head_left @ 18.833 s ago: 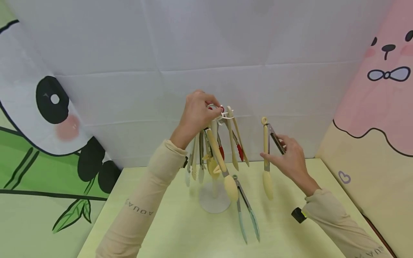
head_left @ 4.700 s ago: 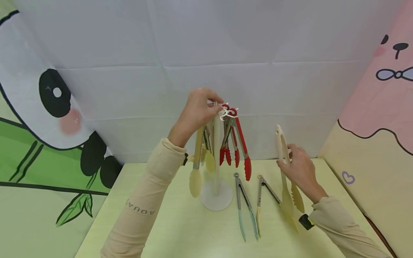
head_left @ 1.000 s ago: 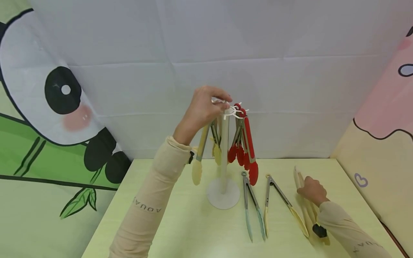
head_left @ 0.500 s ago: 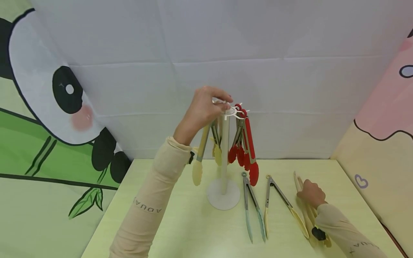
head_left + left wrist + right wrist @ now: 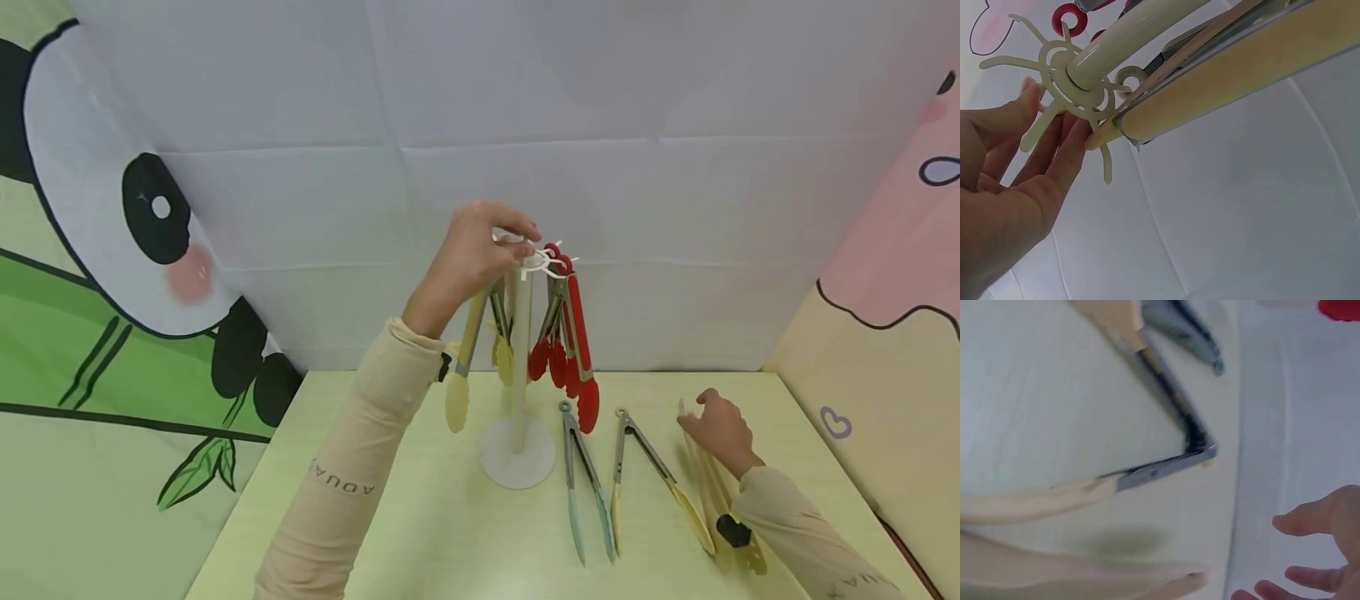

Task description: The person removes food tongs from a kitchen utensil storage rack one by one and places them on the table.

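Lying just below the right hand [image 5: 722, 429], untouched: cream tongs [image 5: 1029, 567].

A black-and-white cartoon panda [image 5: 82, 208] covers the left, creased white cloth [image 5: 525, 108] the upper middle, pink cartoon print [image 5: 892, 242] the right edge.

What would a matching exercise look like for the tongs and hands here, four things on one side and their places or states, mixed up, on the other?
Things:
1. Red tongs
2. Teal-tipped tongs
3. Left hand
4. Right hand

Places or states:
A. Fingers apart, holding nothing
B. Hanging from the rack
C. Pinching the top of the rack
D. Lying on the table

Right pairs: 1-B, 2-D, 3-C, 4-A.
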Demonstrator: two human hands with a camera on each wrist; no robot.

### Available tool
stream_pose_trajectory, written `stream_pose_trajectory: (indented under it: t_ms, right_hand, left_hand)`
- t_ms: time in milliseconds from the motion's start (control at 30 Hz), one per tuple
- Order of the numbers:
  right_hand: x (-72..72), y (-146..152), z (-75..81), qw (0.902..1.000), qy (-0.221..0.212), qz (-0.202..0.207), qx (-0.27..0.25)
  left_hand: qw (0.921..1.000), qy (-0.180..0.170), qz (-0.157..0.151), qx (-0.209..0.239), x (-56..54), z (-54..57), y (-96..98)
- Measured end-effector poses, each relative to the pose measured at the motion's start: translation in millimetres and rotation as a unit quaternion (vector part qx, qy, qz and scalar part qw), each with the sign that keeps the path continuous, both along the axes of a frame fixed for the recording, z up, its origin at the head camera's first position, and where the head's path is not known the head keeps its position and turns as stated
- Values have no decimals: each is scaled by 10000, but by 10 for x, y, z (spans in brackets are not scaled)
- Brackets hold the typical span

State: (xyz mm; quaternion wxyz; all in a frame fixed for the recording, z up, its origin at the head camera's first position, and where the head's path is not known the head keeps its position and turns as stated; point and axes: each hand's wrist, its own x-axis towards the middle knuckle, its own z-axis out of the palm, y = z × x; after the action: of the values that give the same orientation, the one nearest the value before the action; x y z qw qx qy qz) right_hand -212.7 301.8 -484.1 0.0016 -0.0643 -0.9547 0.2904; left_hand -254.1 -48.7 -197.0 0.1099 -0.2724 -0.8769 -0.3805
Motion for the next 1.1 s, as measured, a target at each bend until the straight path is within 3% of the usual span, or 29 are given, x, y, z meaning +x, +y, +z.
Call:
stream_pose_trajectory:
  t_ms: [200, 467, 733, 867, 967, 1100]
  right_hand:
    - [-14, -171, 257, 9938, 1014, 235, -385]
    - [21, -446, 777, 9707, 1974, 798, -1117]
    - [-14, -727, 1252, 9506, 2242, 1361, -1662]
    - [49, -929, 1526, 9394, 2237, 1703, -1963]
    - [18, -1015, 1602, 9316, 2197, 1916, -2173]
    - [-128, -1049, 1542, 9180, 2228, 2191, -2440]
  left_hand:
    - [10000, 29, -2, -15, -14, -7, 21]
    - [10000, -10, -53, 31, -27, -20, 33]
    - [9999, 15, -64, 87, -52, -21, 16]
    - [10000, -30, -23, 79, -48, -18, 3]
    - [10000, -5, -2, 51, -46, -15, -5]
    - [10000, 64, 6, 36, -51, -17, -10]
